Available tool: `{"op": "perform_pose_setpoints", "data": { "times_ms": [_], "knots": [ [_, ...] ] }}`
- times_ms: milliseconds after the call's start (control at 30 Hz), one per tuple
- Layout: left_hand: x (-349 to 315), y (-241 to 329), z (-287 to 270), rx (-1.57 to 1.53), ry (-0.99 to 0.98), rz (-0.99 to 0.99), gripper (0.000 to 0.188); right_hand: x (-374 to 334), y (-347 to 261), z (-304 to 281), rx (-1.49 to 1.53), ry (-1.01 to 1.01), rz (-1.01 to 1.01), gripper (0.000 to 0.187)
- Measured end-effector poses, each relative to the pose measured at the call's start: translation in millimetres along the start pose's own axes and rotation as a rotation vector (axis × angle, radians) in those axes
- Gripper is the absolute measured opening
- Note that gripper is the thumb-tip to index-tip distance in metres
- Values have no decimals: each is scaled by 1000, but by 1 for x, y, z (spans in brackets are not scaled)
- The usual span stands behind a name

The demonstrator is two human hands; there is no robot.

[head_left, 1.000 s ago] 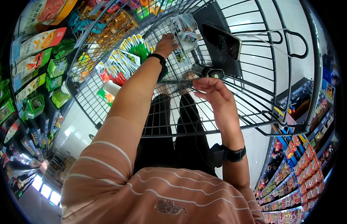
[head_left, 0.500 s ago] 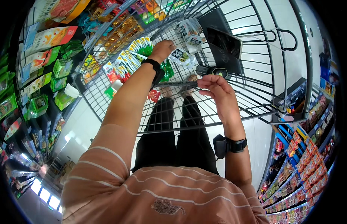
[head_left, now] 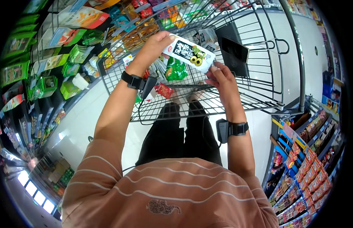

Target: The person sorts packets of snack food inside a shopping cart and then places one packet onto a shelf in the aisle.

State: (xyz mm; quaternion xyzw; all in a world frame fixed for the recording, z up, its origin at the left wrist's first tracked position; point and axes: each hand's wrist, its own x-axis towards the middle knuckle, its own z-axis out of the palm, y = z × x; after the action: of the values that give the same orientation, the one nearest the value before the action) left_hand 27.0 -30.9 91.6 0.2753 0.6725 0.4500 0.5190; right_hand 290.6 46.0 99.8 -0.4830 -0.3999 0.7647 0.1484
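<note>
Above the shopping cart (head_left: pixel 206 116), a flat white snack packet (head_left: pixel 189 52) with black print and green olive pictures is stretched between my hands. Its left end is pinched by my left hand (head_left: pixel 153 48), thumb on top. At its lower right corner, the fingers of my right hand (head_left: pixel 223 80) are closed on the edge. Below the packet, inside the cart, lie a green packet (head_left: pixel 176 70) and a small red packet (head_left: pixel 164 90). Some white packets (head_left: pixel 206 37) rest deeper in the basket, partly hidden by the one I hold.
A dark phone (head_left: pixel 235 49) is mounted at the cart's right side, before a black panel (head_left: pixel 231 31). Shelves of green packets (head_left: pixel 45 87) line the left. Racks of orange-red packets (head_left: pixel 313 174) stand at lower right.
My left hand, which was down among the packets in the cart, now holds a white packet up. My right hand has closed on its other end. The view has shifted slightly.
</note>
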Motion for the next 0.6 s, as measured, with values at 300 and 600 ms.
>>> {"op": "perform_pose_setpoints", "data": {
  "times_ms": [300, 600],
  "knots": [
    [-49, 33, -18, -49, 63, 81, 35, -26, -20, 44, 89, -147, 24, 18],
    [-80, 31, -32, -71, 66, 105, 31, -39, -19, 54, 67, -131, -18, 17]
  ]
}}
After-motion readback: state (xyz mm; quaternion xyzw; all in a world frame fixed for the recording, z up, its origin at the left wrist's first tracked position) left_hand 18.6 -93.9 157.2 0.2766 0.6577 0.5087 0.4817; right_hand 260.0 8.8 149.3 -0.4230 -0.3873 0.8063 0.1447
